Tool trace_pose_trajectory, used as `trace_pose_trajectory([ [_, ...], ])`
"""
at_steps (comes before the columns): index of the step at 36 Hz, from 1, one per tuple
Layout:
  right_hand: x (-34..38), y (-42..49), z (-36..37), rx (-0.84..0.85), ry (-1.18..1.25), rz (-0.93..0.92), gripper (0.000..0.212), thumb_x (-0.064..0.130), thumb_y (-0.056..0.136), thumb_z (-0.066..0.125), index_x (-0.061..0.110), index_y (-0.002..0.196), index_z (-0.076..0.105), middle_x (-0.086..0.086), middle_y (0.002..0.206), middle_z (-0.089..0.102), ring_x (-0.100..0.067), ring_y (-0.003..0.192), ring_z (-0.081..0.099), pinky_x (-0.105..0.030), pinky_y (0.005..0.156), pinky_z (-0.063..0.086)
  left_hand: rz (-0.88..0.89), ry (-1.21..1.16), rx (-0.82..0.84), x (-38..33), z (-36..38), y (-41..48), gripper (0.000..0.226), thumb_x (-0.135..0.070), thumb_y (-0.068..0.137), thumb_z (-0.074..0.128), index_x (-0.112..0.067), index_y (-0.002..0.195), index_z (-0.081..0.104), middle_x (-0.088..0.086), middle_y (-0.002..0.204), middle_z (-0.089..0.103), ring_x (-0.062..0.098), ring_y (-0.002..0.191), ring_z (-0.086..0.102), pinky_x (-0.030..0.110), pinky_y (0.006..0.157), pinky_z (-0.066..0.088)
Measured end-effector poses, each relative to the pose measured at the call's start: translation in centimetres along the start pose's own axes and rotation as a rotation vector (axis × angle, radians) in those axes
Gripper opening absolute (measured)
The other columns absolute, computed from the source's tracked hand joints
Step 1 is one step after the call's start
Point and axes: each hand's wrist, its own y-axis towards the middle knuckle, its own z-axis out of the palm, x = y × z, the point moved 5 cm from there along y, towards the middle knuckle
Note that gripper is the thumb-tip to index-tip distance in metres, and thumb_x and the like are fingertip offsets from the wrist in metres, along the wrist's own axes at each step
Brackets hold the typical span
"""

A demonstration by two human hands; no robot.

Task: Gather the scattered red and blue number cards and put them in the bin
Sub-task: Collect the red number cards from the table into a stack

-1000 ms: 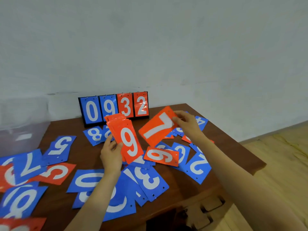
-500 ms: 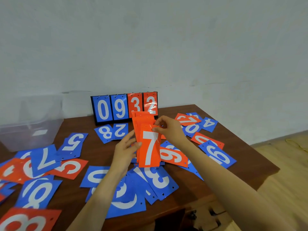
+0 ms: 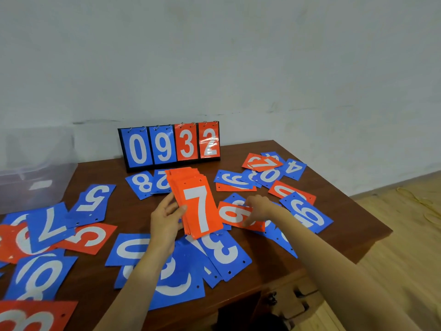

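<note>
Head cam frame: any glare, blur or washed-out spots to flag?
Head view: light is soft and even, shadows faint; a glare streak sits on the red 2 of the scoreboard; the right hand is motion-smeared, while the stack of red cards in the left hand reads sharp; the clear bin at left looks hazy, low in contrast.

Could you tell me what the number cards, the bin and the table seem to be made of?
Number cards: probably thin, semi-gloss plastic sheet; flat, punched holes, slight glare. Bin: translucent plastic; frosted walls let light through. Table: dark-stained wood, satin sheen, though veneer is possible.
</note>
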Motion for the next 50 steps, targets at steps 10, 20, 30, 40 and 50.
trace_pose_trajectory([
  [10, -0.8, 0.5, -1.1, -0.241, 0.118, 0.007, 0.042, 0.012, 0.081, 0.072, 0.015, 0.12, 0.055, -0.009, 0.128, 0.052, -0.025, 0.116, 0.052, -0.036, 0.095, 0.049, 0.009, 0.024, -0.002, -0.2, -0.1, -0.2, 0.052, -0.007, 0.09, 0.059, -0.021, 0.139, 0.044, -0.002, 0.106, 0.065, 0.024, 0.108, 0.062, 0.053, 0.092, 0.05],
  [20, 1.9, -6.5, -7.9, -0.289, 0.216, -0.34, 0.021, 0.011, 0.093, 0.053, 0.021, 0.096, 0.071, 0.005, 0.103, 0.066, -0.009, 0.097, 0.058, -0.011, 0.071, 0.042, 0.152, 0.277, -0.06, -1.5, -0.4, 0.1, 0.053, -0.013, 0.092, 0.059, -0.026, 0.14, 0.041, 0.006, 0.122, 0.063, 0.025, 0.112, 0.06, 0.051, 0.092, 0.051],
  [30, 9.4, -8.7, -9.2, -0.309, 0.119, -0.56, 0.028, 0.012, 0.084, 0.068, 0.018, 0.111, 0.062, 0.001, 0.116, 0.059, -0.01, 0.101, 0.052, -0.023, 0.086, 0.047, 0.146, 0.199, 0.228, -2.5, 4.0, -1.7, 0.044, -0.011, 0.091, 0.059, -0.028, 0.13, 0.049, -0.003, 0.108, 0.066, 0.016, 0.097, 0.066, 0.033, 0.076, 0.057],
  [40, 9.7, -7.1, -7.6, -0.522, 0.195, -0.641, 0.057, 0.012, 0.079, 0.073, 0.019, 0.127, 0.045, -0.002, 0.124, 0.049, -0.016, 0.108, 0.052, -0.017, 0.077, 0.042, 0.083, 0.144, 0.272, -1.5, 4.9, -1.9, 0.047, -0.011, 0.089, 0.062, -0.028, 0.13, 0.049, -0.002, 0.109, 0.066, 0.018, 0.099, 0.065, 0.028, 0.072, 0.057],
  [50, 5.9, -4.6, -4.2, -0.775, 0.093, -0.543, 0.038, 0.028, 0.084, 0.068, 0.012, 0.118, 0.062, -0.007, 0.126, 0.057, -0.024, 0.118, 0.05, -0.042, 0.101, 0.041, 0.072, 0.006, 0.152, 0.4, 5.0, -0.6, 0.044, -0.005, 0.089, 0.061, -0.025, 0.126, 0.052, 0.004, 0.111, 0.066, 0.021, 0.097, 0.067, 0.036, 0.074, 0.058],
])
